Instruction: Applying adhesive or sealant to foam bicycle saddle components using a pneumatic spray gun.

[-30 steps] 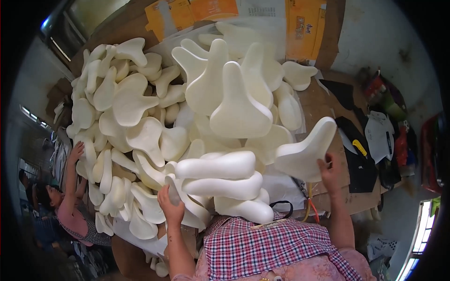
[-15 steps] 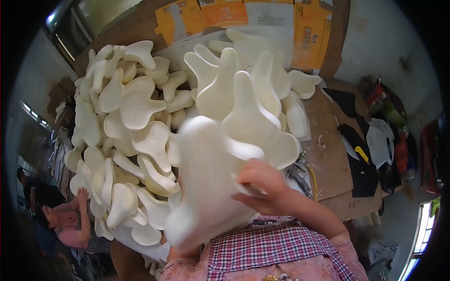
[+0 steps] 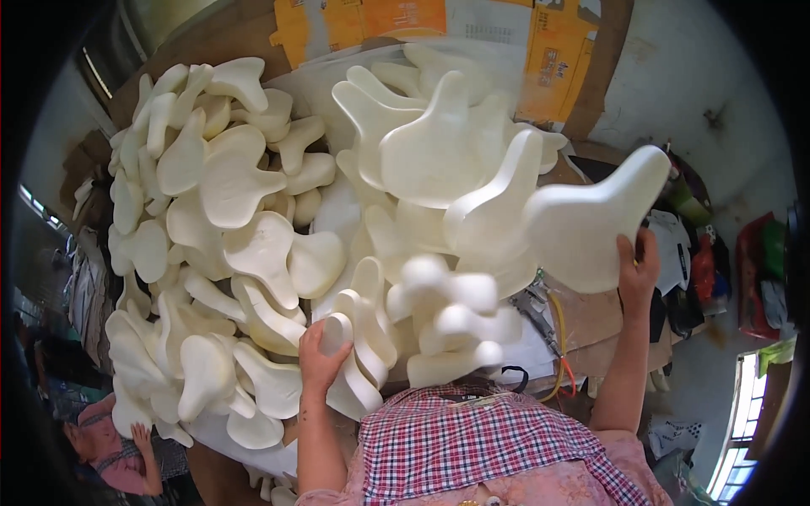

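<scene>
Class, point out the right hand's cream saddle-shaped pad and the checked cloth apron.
Cream saddle-shaped pad [image 3: 582,232]: head view, on its broad face.
Red-and-blue checked cloth apron [image 3: 472,447]: head view, on its front.

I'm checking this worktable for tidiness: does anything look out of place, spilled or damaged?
Nothing looks spilled or plainly damaged. The pile of pale saddle-shaped pieces on the left looks untidy, with pieces overlapping at many angles. The metal tool also seems slightly out of place, lying so close to pale pieces.
</scene>
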Available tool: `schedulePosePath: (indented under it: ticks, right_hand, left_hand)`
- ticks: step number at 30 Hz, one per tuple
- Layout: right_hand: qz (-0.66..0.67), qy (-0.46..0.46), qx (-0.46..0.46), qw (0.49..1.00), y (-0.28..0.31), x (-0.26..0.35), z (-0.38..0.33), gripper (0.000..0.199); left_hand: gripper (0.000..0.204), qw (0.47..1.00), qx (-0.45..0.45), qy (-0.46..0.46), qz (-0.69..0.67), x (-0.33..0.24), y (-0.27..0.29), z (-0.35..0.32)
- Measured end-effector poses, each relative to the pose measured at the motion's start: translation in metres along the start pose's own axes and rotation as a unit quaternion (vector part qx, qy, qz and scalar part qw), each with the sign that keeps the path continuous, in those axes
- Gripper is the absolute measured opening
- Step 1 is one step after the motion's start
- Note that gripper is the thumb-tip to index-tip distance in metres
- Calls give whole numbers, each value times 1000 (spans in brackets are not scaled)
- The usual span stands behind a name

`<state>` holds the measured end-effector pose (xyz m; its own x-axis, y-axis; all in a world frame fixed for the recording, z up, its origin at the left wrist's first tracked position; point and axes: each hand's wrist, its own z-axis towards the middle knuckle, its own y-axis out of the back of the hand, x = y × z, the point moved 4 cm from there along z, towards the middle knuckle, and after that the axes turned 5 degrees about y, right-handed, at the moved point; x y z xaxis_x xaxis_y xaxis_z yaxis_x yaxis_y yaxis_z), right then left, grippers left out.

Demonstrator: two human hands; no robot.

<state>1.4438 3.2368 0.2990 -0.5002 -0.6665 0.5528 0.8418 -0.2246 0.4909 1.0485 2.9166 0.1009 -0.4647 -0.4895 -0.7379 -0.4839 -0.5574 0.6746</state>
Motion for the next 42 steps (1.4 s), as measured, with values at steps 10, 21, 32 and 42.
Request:
schedulePosePath:
  ticks: [10,21,32,42]
  right_hand:
    - [-6,31,277,960,34,-56,-68,21]
    - [-70,-66,371,924,-99,-135,-130,17]
    - [120,-16,245,962,26,-75,-15,13]
    - [4,5,290,957,45,-52,53,11]
  left_hand:
    - [59,964,-66,0,-259,-66,38,1]
    - [51,976,118,-99,-154,-219,-28,35]
    - [57,911,289,-25,-294,-195,54,-4]
    - [49,982,45,20,-183,-200,-77,107]
